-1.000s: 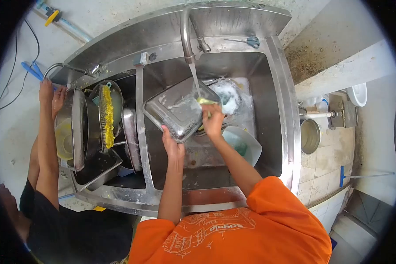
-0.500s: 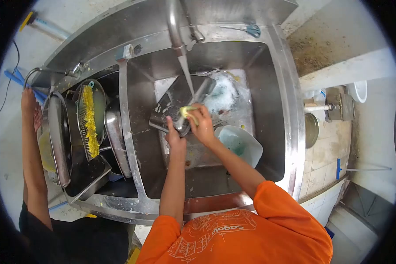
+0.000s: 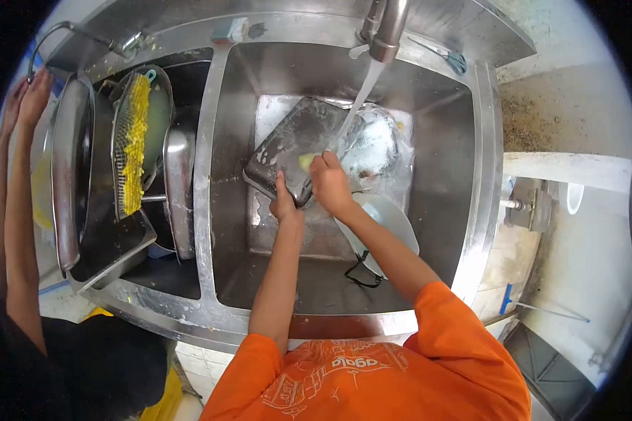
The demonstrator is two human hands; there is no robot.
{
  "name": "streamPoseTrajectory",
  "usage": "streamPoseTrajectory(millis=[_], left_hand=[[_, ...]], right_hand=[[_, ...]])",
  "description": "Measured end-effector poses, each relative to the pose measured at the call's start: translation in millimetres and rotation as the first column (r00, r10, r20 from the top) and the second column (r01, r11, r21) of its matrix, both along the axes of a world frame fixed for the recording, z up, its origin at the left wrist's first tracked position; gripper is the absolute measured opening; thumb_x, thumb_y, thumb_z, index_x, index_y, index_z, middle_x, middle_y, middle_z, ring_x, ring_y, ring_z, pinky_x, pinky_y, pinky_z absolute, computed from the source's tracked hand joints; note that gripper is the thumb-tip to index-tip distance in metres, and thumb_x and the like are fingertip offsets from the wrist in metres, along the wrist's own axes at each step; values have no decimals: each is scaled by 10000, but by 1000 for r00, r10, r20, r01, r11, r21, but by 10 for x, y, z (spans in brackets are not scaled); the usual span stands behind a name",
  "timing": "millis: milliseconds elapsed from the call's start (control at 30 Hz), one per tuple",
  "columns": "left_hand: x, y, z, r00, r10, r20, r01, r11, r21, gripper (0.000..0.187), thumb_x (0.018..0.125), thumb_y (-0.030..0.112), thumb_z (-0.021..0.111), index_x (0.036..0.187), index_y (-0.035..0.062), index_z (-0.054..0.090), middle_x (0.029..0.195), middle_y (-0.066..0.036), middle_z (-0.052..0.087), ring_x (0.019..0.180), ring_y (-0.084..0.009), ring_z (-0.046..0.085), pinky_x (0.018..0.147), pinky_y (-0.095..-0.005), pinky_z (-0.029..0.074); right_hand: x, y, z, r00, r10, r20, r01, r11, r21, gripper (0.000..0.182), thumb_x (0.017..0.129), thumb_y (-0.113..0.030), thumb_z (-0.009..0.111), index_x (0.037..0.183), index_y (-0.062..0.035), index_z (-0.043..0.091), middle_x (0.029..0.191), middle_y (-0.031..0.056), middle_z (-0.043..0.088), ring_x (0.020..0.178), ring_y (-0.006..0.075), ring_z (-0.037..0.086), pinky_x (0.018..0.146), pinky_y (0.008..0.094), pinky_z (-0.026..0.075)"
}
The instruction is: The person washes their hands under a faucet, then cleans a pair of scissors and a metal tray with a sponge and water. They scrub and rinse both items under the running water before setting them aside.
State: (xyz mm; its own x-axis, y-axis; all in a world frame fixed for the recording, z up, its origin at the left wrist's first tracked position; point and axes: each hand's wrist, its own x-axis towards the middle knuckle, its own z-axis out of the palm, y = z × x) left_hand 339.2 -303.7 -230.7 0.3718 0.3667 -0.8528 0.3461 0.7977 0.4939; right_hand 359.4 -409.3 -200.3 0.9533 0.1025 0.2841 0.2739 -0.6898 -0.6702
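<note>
A rectangular metal pan (image 3: 296, 128) lies tilted in the sink basin (image 3: 439, 210), with streaks of suds on it. My left hand (image 3: 284, 205) grips its near edge, the thumb resting on the inside. My right hand (image 3: 331, 184) is closed over a pale yellow sponge (image 3: 306, 161), pressing it on the pan's surface; the fingers partly hide the sponge. Water from the faucet (image 3: 388, 35) falls just behind my right hand. White foam (image 3: 378, 144) sits right of the pan. A white plastic bowl (image 3: 386, 224) is under my right forearm.
At the left, a co-worker's hands (image 3: 29, 98) are by a thin curved tap. The left basin holds several metal pans (image 3: 179, 182) and a perforated tray with yellow bits (image 3: 136, 144). Scissors (image 3: 455, 62) lie on the back ledge. A black strap (image 3: 365, 272) hangs near the bowl.
My head view has shifted, so the faucet appears farther right. My right hand has turned knuckles-up with the sponge on the pan. The co-worker's second hand has come up to the tap.
</note>
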Motion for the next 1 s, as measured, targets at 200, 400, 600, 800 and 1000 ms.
streamPoseTrajectory(millis=[200,400,600,800,1000], left_hand=[[-9,-38,-131,999,26,-39,-23,998,64,816,646,369,812,1160,-144,442,1153,-175,526,990,-283,560,826,-406,492],[-12,-62,-3,987,59,-150,-52,998,48,810,655,387,803,1157,-144,453,1144,-187,533,1006,-274,545,874,-398,459],[-48,-5,-96,990,22,-141,-15,999,48,861,655,413,796,1193,-138,409,1189,-198,503,1020,-300,548,842,-405,486],[-60,-19,-153,989,18,-145,-4,996,92,815,641,450,791,1121,-141,501,1136,-194,552,966,-280,568,814,-382,476],[-77,-33,-73,974,-5,-227,35,991,127,823,633,470,788,1115,-138,512,1130,-202,558,946,-284,579,798,-377,483]], right_hand=[[643,-466,-378,966,-199,-164,190,979,-67,154,665,74,530,817,48,540,814,278,549,770,431,555,665,485,472],[458,-276,-304,993,-45,-110,32,992,-119,50,723,43,534,767,20,534,813,256,534,730,424,556,605,484,472],[444,-240,-275,998,63,-16,-65,983,-171,58,717,45,528,765,16,541,833,243,543,751,436,549,646,489,467],[738,-404,-291,995,-5,-101,-21,965,-261,88,687,38,532,770,10,546,795,226,541,773,421,546,657,464,467],[558,-307,-281,982,179,-60,-189,950,-247,162,662,82,528,818,43,550,837,241,536,787,424,551,687,478,470]])
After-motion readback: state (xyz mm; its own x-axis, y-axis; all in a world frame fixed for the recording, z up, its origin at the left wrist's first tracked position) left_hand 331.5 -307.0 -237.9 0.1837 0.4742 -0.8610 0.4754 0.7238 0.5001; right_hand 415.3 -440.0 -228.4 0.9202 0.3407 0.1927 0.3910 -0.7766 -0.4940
